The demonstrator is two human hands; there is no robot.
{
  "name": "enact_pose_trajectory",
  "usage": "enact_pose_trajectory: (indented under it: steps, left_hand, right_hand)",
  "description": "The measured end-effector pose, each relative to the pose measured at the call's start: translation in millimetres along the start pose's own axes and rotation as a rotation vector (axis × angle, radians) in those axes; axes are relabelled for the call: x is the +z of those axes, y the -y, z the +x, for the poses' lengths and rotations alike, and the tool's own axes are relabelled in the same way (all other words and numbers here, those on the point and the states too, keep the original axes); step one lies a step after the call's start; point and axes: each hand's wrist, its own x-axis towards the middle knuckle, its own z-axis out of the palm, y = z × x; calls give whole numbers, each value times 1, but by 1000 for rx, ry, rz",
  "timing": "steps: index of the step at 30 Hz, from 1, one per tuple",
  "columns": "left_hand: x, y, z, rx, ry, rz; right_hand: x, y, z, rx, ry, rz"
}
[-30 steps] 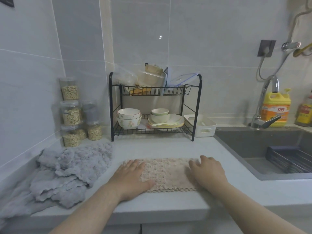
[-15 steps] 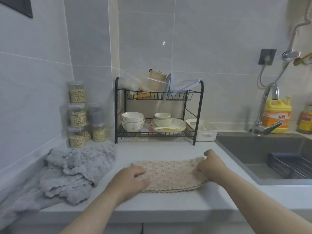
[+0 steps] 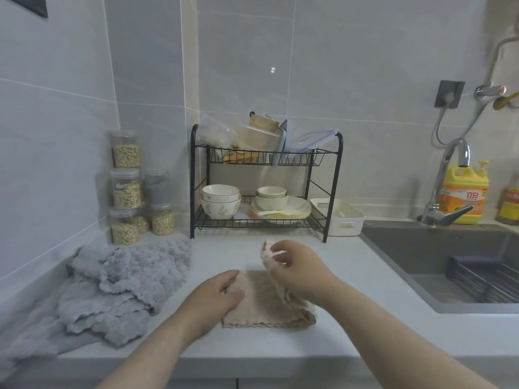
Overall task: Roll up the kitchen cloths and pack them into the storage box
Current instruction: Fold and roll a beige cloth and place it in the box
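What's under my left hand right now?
The left end of the beige cloth, pressed flat on the counter by your left hand. Your right hand pinches the cloth's other end, raised and folded over. The part beneath your palm is hidden.

The yellow detergent bottle (image 3: 464,192) bears "立白" on its label.
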Motion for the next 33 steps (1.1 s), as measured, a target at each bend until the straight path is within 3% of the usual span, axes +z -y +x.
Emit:
enact_pose_trajectory:
  steps: [3, 10, 14, 16, 19, 21, 28, 33]
  left_hand:
    - [1, -3, 2, -58, -12, -191]
    - [0, 0, 6, -67, -31, -233]
    - [2, 1, 6, 23, -33, -70]
    - [0, -2, 3, 102, -31, 1]
    - [1, 1, 4, 97, 3, 92]
    - [1, -3, 1, 74, 12, 216]
    - [3, -11, -2, 76, 6, 252]
    - [4, -6, -2, 37, 41, 292]
  right_hand:
    - [27, 12, 7, -38, 64, -157]
    - [60, 23, 6, -107, 177, -272]
    - [52, 24, -3, -141, 279, -139]
    - [36, 21, -5, -140, 218, -48]
    - [17, -1, -2, -195, 127, -304]
    - [16, -15, -4, -176, 232, -437]
    - [34, -38, -8, -146, 400, -671]
    - [38, -44, -12, -104, 390, -665]
